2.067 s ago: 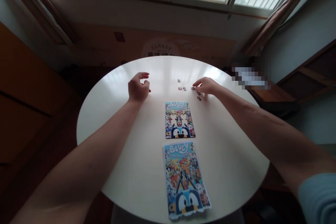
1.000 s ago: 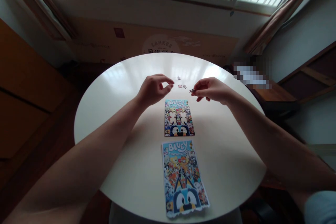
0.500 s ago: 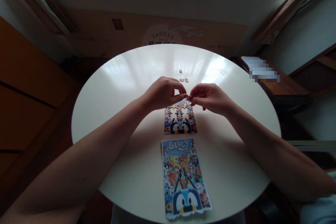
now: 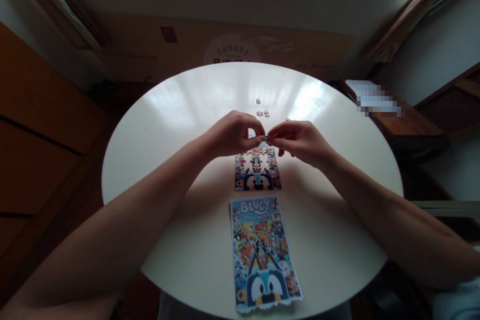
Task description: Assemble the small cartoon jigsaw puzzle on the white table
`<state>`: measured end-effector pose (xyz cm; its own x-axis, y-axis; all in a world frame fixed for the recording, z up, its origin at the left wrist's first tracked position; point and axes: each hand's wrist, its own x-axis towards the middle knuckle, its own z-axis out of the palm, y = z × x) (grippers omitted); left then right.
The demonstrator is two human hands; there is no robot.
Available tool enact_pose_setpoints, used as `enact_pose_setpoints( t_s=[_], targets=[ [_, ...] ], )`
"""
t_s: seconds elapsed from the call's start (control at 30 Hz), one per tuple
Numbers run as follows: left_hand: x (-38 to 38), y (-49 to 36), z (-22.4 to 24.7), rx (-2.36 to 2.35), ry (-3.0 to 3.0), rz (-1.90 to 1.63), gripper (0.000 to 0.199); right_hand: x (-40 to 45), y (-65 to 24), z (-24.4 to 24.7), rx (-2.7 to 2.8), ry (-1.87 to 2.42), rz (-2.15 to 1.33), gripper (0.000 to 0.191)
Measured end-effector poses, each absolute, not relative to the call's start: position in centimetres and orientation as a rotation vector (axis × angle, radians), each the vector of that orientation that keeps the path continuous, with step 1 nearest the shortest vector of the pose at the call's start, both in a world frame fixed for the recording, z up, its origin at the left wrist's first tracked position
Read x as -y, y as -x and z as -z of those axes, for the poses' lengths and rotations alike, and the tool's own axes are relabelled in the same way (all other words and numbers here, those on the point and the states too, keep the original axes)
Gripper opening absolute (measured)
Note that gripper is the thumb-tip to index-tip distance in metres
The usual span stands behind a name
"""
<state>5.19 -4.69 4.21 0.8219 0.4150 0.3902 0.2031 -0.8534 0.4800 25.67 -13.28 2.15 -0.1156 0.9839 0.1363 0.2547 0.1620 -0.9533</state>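
Note:
A small puzzle piece (image 4: 268, 138) is pinched between the fingertips of my left hand (image 4: 240, 132) and my right hand (image 4: 298, 140), which meet above the table. Under them lies a partly assembled jigsaw puzzle (image 4: 258, 181), with a blue dog face along its near edge and pale gaps in its middle. My left hand hides part of its far end. Closer to me rests a printed Bluey picture (image 4: 264, 255), torn along its bottom edge, showing the same scene.
Several loose puzzle pieces (image 4: 259, 113) lie beyond the hands on the white oval table (image 4: 157, 135). A wooden side table (image 4: 405, 122) stands at the right, an orange-brown cabinet (image 4: 33, 125) at the left. A printed cardboard panel (image 4: 180, 55) leans behind the table.
My right hand has shifted slightly, uncovering a loose piece beyond it. The pinched piece shows more plainly between the fingertips. My left hand has barely moved.

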Motion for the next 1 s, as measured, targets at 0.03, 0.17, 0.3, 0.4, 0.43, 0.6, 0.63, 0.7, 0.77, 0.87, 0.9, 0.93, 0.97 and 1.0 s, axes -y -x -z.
enact_pose_setpoints(
  t_s=[0.03, 0.17, 0.3, 0.4, 0.43, 0.6, 0.63, 0.7, 0.77, 0.87, 0.9, 0.93, 0.97, 1.0],
  targets=[
    [4.7, -5.2, -4.2, -0.462, -2.566, -0.677, 0.014, 13.3, -25.7, -2.1, 1.542, 1.233, -1.033, 0.033],
    [4.4, -5.0, -3.9, -0.445, -2.495, -0.631, 0.016, 13.3, -25.7, -1.8, 1.537, 1.221, -1.054, 0.033],
    [4.2, -5.0, -3.7, -0.437, -2.454, -0.628, 0.017, 13.4, -25.6, -1.7, 1.51, 1.235, -1.085, 0.038],
    [4.3, -5.0, -3.8, -0.455, -2.396, -0.592, 0.015, 13.4, -25.5, -1.6, 1.517, 1.211, -1.09, 0.038],
    [4.3, -5.0, -3.9, -0.465, -2.358, -0.575, 0.015, 13.4, -25.5, -1.6, 1.521, 1.198, -1.085, 0.037],
    [4.2, -4.9, -3.9, -0.501, -2.134, -0.527, 0.016, 13.3, -25.6, -1.5, 1.579, 1.131, -0.956, 0.03],
    [4.1, -4.9, -3.9, -0.507, -2.096, -0.525, 0.016, 13.3, -25.7, -1.5, 1.602, 1.115, -0.901, 0.028],
    [3.9, -4.9, -3.7, -0.518, -2.032, -0.512, 0.016, 13.3, -26.0, -1.5, 1.652, 1.09, -0.788, 0.025],
    [3.8, -4.9, -3.6, -0.523, -1.987, -0.499, 0.017, 13.2, -26.3, -1.5, 1.705, 1.072, -0.709, 0.024],
    [3.5, -4.8, -3.4, -0.51, -1.957, -0.492, 0.018, 13.1, -26.6, -1.4, 1.798, 1.025, -0.645, 0.024],
    [3.5, -4.8, -3.3, -0.499, -1.952, -0.487, 0.019, 13.1, -26.7, -1.4, 1.824, 1.008, -0.63, 0.024],
    [3.4, -4.8, -3.3, -0.487, -1.949, -0.476, 0.019, 13.1, -26.7, -1.3, 1.844, 0.995, -0.617, 0.024],
    [3.4, -4.7, -3.3, -0.477, -1.946, -0.462, 0.02, 13.1, -26.7, -1.3, 1.857, 0.986, -0.606, 0.025],
    [3.4, -4.7, -3.4, -0.471, -1.942, -0.449, 0.021, 13.1, -26.6, -1.3, 1.866, 0.977, -0.6, 0.025]
  ],
)
